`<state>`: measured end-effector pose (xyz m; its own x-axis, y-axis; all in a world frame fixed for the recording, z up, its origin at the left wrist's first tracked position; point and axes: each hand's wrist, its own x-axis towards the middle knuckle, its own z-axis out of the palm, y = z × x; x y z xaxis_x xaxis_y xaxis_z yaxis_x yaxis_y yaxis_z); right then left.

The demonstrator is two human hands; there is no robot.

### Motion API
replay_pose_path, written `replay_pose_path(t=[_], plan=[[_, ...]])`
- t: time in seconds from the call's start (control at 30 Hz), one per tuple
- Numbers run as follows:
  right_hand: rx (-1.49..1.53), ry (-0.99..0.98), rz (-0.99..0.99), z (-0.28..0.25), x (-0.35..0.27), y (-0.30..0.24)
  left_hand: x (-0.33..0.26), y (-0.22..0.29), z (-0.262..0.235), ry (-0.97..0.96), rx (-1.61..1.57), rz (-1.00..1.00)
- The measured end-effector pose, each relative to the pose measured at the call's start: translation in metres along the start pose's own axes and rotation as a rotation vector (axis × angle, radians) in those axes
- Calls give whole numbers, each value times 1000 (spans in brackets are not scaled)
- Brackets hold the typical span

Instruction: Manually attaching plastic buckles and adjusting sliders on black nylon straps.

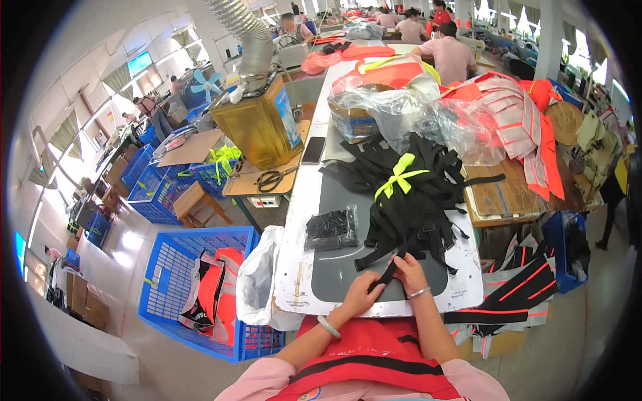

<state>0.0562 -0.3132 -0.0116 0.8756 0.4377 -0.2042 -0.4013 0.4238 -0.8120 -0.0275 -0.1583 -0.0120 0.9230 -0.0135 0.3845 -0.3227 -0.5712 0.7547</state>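
Observation:
Near the front edge of the white table [294,281], my left hand [362,293] is closed round a black webbing strap [385,275]. Just to its right, my right hand [409,273] pinches the same strap, fingers bent toward the left hand. Beyond both hands spreads a heap of black straps [421,207], some with small buckles at their ends; a neon-yellow ribbon [401,176] is tied over it. Left of the heap lies a clear bag of small black parts [331,228]. A grey mat [328,271] is under all this. Whether the held strap joins the heap I cannot tell.
A phone [313,150] rests at the table's left side. Scissors [273,178] lie by a yellow metal tin [257,127]. A blue crate [167,267] with orange-and-grey pieces stands at left. Plastic-covered bundles [428,113] and wooden boards [505,190] crowd the right. Several people work farther back.

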Motion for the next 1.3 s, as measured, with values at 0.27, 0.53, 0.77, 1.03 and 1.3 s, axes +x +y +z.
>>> replay_pose_path(t=[0.27,0.53,0.77,1.03,1.3], plan=[[581,-196,-103,-6,-4,-15,-4,-8,0,49,-519,-376],[681,-122,-501,-10,-18,-139,11,-11,-95,524,-1283,-463],[708,57,-430,3,-28,-130,-4,-18,-153,753,-1829,-266],[239,-53,-385,42,-24,-134,-11,-3,-146,749,-1099,-638],[-573,-356,56,68,-14,-24,13,24,-109,143,-860,-720]])
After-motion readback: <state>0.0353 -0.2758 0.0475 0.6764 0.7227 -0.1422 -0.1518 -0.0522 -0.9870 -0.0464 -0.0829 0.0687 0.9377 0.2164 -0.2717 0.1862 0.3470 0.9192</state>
